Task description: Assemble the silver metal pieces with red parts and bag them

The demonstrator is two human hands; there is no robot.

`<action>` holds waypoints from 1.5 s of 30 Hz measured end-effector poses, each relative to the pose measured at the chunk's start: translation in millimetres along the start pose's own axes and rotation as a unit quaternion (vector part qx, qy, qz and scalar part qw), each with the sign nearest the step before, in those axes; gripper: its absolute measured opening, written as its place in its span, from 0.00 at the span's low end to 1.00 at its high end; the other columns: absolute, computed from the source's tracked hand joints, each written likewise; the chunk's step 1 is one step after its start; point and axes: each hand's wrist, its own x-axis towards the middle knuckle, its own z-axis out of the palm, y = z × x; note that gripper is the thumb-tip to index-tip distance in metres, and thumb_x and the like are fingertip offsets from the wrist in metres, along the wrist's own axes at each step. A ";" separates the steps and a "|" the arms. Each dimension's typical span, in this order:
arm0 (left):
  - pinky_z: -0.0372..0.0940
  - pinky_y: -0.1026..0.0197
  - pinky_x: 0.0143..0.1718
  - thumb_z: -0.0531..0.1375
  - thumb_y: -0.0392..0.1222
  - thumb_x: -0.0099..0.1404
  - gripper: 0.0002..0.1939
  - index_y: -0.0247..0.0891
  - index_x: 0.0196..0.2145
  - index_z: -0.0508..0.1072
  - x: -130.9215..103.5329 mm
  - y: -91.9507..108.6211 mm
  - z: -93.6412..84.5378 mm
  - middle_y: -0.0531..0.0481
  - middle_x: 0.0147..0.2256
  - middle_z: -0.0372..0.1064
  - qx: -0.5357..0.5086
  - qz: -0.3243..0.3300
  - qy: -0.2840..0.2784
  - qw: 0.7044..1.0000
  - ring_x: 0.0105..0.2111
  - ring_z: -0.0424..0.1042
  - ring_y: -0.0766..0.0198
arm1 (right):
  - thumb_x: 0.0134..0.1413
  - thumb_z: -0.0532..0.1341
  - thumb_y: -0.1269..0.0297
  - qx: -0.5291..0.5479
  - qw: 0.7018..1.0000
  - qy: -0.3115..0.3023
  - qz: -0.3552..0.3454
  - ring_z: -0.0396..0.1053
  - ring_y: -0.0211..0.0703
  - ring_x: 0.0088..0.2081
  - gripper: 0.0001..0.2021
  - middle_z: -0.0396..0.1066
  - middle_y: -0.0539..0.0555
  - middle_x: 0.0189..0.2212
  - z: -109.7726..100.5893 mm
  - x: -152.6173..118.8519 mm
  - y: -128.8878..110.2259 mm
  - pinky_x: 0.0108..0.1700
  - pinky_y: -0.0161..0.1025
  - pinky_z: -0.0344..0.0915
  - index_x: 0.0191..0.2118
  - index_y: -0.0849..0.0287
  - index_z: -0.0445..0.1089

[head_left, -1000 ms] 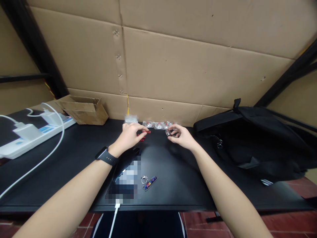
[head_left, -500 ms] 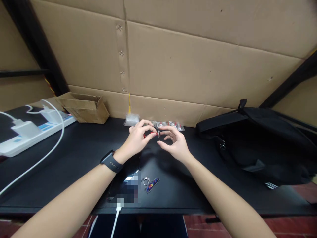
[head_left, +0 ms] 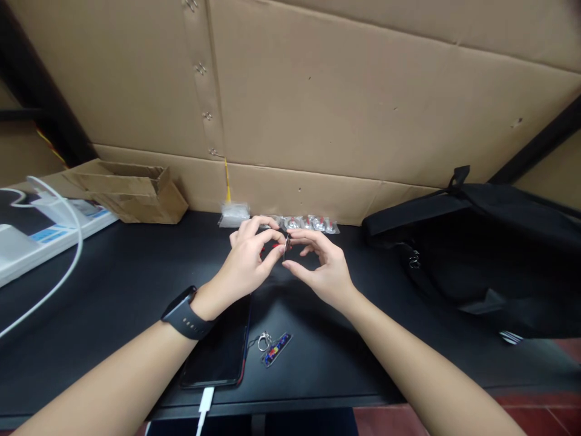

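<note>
Between my two hands, over the black table, is a small thin dark piece [head_left: 287,245] seen nearly edge-on. My right hand [head_left: 323,263] holds its edges between thumb and fingertips. My left hand [head_left: 254,251], with a dark watch on the wrist, pinches something small and red [head_left: 269,247] against the piece; fingers hide most of it. Nearer the table's front edge lies a keychain [head_left: 278,350] with a colourful strip and a metal ring. Beside it, partly under my left wrist, rests a dark phone [head_left: 218,354] with a white cable plugged in.
Small clear packets [head_left: 313,223] with red bits line the cardboard wall, beside a plastic bag stack [head_left: 235,214]. An open cardboard box [head_left: 140,197] stands back left, near a white power strip [head_left: 59,233]. A black backpack [head_left: 490,254] lies at right.
The view has shifted closer and tilted, so the surroundings sit differently in frame. My hands keep holding the thin piece and the red item, with the fingers little changed.
</note>
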 end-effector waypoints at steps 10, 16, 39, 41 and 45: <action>0.56 0.43 0.54 0.58 0.40 0.68 0.06 0.43 0.39 0.75 -1.8 -0.5 0.1 0.44 0.55 0.65 0.060 0.022 0.012 0.998 0.57 0.62 0.46 | 0.56 0.68 0.69 -0.016 0.999 -0.033 0.005 0.73 0.50 0.54 0.21 0.73 0.55 0.55 -1.5 -0.1 -7.1 0.44 0.44 0.73 0.54 0.49 0.70; 0.55 0.43 0.55 0.58 0.41 0.68 0.05 0.43 0.37 0.75 -1.3 1.7 -1.2 0.45 0.54 0.65 0.059 0.023 0.027 0.998 0.57 0.62 0.47 | 0.55 0.68 0.68 -0.006 0.999 -0.021 0.023 0.76 0.49 0.50 0.22 0.73 0.56 0.54 0.1 -1.7 -2.9 0.41 0.43 0.73 0.55 0.49 0.68; 0.58 0.48 0.53 0.60 0.42 0.68 0.04 0.44 0.37 0.75 2.4 -3.7 0.4 0.51 0.42 0.78 0.009 -0.024 0.005 1.000 0.50 0.71 0.53 | 0.53 0.69 0.68 0.020 0.999 -0.019 0.036 0.76 0.50 0.50 0.24 0.72 0.57 0.53 2.4 -1.8 -0.2 0.41 0.42 0.74 0.54 0.50 0.67; 0.60 0.50 0.51 0.61 0.41 0.67 0.03 0.43 0.35 0.76 2.6 -4.8 0.7 0.52 0.40 0.78 -0.018 -0.022 0.005 1.000 0.47 0.73 0.54 | 0.53 0.68 0.69 0.015 0.999 -0.021 0.034 0.76 0.50 0.50 0.24 0.71 0.57 0.54 2.4 -1.7 -0.4 0.41 0.42 0.74 0.55 0.50 0.66; 0.64 0.51 0.49 0.63 0.40 0.65 0.04 0.43 0.32 0.76 3.1 -9.0 1.6 0.52 0.39 0.79 -0.076 -0.032 0.009 0.997 0.45 0.74 0.55 | 0.52 0.68 0.68 0.012 0.999 -0.025 0.036 0.76 0.50 0.50 0.24 0.71 0.57 0.54 2.7 -1.7 0.9 0.40 0.42 0.74 0.55 0.50 0.66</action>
